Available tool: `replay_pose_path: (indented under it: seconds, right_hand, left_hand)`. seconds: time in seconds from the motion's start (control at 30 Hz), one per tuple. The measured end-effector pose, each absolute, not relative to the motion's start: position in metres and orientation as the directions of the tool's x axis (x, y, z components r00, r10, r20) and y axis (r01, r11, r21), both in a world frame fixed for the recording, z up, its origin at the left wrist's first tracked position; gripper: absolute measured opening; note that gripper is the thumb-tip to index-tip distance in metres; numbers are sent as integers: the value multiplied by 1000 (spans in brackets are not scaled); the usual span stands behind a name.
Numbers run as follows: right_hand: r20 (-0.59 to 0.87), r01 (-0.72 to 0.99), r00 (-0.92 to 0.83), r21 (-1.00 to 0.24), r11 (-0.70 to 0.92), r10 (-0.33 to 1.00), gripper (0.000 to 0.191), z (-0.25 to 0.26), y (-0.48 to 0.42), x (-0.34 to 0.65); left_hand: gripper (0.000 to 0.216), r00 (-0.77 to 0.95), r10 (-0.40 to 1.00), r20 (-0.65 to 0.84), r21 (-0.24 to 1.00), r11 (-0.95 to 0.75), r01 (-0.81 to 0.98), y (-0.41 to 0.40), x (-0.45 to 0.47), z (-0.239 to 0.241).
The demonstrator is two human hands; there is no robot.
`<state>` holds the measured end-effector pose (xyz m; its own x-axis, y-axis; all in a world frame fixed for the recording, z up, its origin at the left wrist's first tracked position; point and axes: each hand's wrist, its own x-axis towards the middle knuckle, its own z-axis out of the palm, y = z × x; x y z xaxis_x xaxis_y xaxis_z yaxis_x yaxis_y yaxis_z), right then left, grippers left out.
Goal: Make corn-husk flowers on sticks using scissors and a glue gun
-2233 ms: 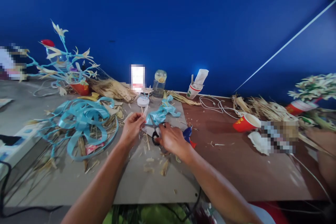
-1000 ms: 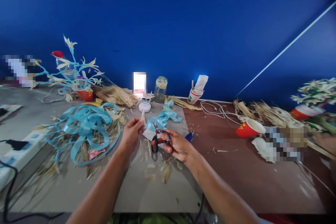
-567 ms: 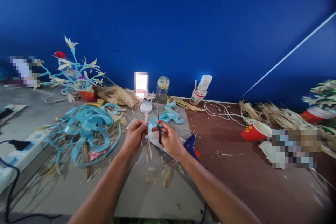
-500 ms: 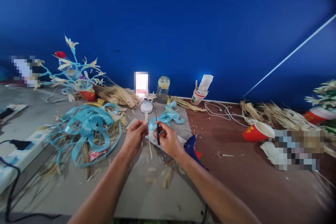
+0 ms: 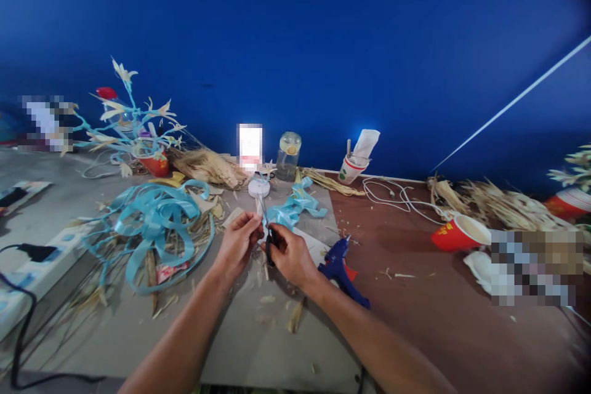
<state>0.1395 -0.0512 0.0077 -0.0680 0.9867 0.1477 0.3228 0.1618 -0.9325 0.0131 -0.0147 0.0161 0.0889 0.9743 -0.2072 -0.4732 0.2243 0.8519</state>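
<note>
My left hand (image 5: 240,241) is closed, pinching a small pale strip of dried husk (image 5: 258,208) that points upward. Black-handled scissors (image 5: 270,245) are gripped in my right hand (image 5: 290,255), their blades up against the strip. Whether the blades are cutting into it is too small to tell. Just behind the hands is a round white base (image 5: 258,188) with a small pale flower on it. Light blue ribbon (image 5: 295,208) lies beyond my right hand, over a white sheet (image 5: 314,246).
A blue glue gun (image 5: 341,268) lies right of my right forearm. On the left are a heap of blue ribbon (image 5: 157,228), a power strip (image 5: 46,268) and a potted flower branch (image 5: 154,163). A glass jar (image 5: 289,157) and paper cup (image 5: 353,169) stand behind; a red cup (image 5: 459,233) lies right.
My right hand has moved left and slightly down, bringing the scissor blades from beside the husk strip to against it. My left hand has stayed nearly in place.
</note>
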Motion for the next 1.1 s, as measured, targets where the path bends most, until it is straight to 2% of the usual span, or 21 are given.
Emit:
replay_pose_path:
  seconds: [0.23, 0.87, 1.1]
  right_hand:
    - [172, 342, -78, -921, 189, 982, 34, 4, -50, 139]
    - [165, 231, -80, -956, 179, 983, 31, -3, -50, 136]
    - [152, 250, -66, -954, 164, 986, 30, -2, -51, 137]
  left_hand:
    - [28, 90, 972, -219, 841, 235, -488, -16, 16, 18]
    - [29, 102, 971, -215, 858, 238, -456, -17, 18, 21]
    - [29, 95, 971, -220, 859, 239, -452, -18, 18, 21]
